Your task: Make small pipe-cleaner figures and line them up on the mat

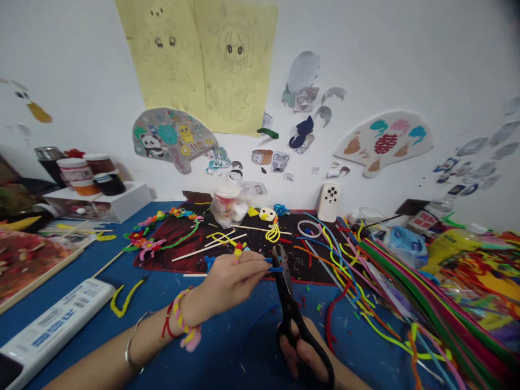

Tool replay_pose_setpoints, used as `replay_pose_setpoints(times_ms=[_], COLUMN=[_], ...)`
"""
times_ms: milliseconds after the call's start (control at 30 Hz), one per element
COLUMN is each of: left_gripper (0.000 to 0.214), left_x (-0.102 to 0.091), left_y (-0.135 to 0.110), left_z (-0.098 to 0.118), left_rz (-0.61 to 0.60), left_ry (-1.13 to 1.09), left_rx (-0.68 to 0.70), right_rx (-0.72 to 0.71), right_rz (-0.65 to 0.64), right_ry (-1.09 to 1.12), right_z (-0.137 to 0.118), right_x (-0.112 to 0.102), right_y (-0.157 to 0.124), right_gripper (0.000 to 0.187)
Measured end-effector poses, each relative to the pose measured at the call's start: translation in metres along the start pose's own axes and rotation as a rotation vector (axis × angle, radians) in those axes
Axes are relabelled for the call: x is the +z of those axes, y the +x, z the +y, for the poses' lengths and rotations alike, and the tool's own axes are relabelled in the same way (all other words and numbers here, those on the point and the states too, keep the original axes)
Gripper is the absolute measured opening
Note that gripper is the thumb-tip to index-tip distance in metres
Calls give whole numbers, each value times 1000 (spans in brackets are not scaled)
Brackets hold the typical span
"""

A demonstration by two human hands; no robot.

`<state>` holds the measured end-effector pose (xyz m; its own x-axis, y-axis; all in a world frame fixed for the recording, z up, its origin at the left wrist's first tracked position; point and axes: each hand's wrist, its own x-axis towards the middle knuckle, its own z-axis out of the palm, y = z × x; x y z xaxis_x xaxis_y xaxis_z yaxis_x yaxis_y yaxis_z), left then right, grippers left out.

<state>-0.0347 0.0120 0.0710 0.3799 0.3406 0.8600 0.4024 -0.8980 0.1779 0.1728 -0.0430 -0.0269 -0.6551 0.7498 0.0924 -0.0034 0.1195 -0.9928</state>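
My left hand (231, 279) is pinched shut on a short blue pipe cleaner (273, 265), holding it out to the right above the blue table. A small yellow and red piece (238, 250) sits on one of its fingers. My right hand (306, 352) grips black scissors (290, 309) by the handles at the bottom of the view. The blades point up and are slightly apart around the blue pipe cleaner's end. My left wrist wears a pink and yellow twisted band (184, 325) and a thin bangle.
A heap of long coloured pipe cleaners (406, 281) covers the right side. A dark mat (170, 254) holds sticks, a flower garland (154, 233) and a plastic cup (229, 206). A white box (52, 325) lies at left, jars (87, 176) at back left.
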Motion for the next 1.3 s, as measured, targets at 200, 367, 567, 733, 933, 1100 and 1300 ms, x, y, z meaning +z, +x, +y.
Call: replay_pose_setpoints(times_ms=[200,367,567,733,933,1100,1300], left_gripper=[15,15,16,15,11,17,17], left_x=[-3,-4,-2,0,1,12,27], left_y=[0,2,0,1,7,4,-2], left_z=[-2,-1,0,1,3,0,5], left_rz=[-25,-36,-63,-85,-198,-305,-322], left_ry=[-7,-4,-22,-58,-302,-799,-999], left_rx=[43,47,47,12,-409,-946,-1149], right_rx=[-15,-34,-76,-111,-60,375,294], right_rz=[96,87,100,161,527,665,655], right_ry=[18,-13,-73,-56,-763,-1292,-1262], right_z=[-15,-15,-7,-1,-31,-30,-25], right_x=[6,7,6,4,-40,-89,-96], right_y=[2,1,0,-6,-1,-4,-11], right_gripper=[62,61,63,67,46,26,29])
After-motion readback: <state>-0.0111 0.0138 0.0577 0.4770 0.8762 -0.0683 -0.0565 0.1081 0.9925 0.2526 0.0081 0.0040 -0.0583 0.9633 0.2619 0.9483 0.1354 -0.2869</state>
